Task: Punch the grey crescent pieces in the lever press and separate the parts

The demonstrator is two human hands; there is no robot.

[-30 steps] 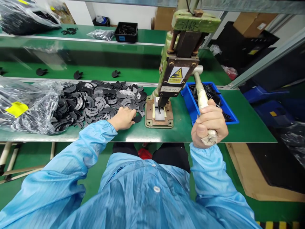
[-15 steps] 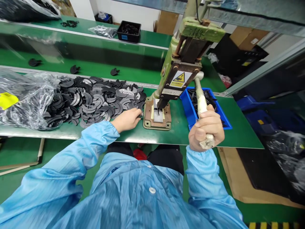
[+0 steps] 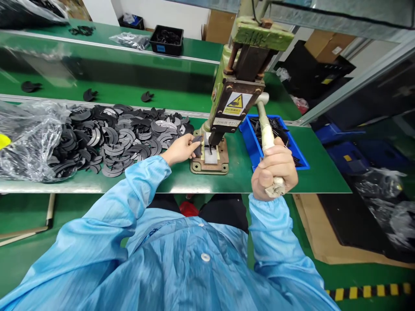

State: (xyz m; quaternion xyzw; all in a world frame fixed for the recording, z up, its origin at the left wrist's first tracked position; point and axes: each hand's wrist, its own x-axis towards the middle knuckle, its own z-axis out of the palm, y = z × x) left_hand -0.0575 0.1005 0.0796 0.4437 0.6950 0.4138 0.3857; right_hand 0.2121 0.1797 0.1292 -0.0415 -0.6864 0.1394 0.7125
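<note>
A green hand press (image 3: 240, 86) with a yellow warning label stands on the green bench. My right hand (image 3: 275, 170) is wrapped round its lever handle (image 3: 266, 131), which is covered in whitish tape. My left hand (image 3: 181, 149) pinches a dark curved plastic piece (image 3: 196, 146) at the left edge of the press base (image 3: 210, 169). A light metal plate (image 3: 211, 156) lies on the base under the press ram (image 3: 215, 138). Left of my left hand spreads a heap of dark crescent-shaped plastic pieces (image 3: 126, 138).
A blue bin (image 3: 253, 149) of dark parts sits right of the press. A clear plastic bag (image 3: 32, 142) lies at the bench's left. Behind, a green belt (image 3: 113, 97) carries separate dark pieces. A black bin (image 3: 167, 41) stands farther back.
My left hand has moved from the heap's right edge to the press base and now holds a curved piece. My right hand stays on the lever. The view has shifted slightly.
</note>
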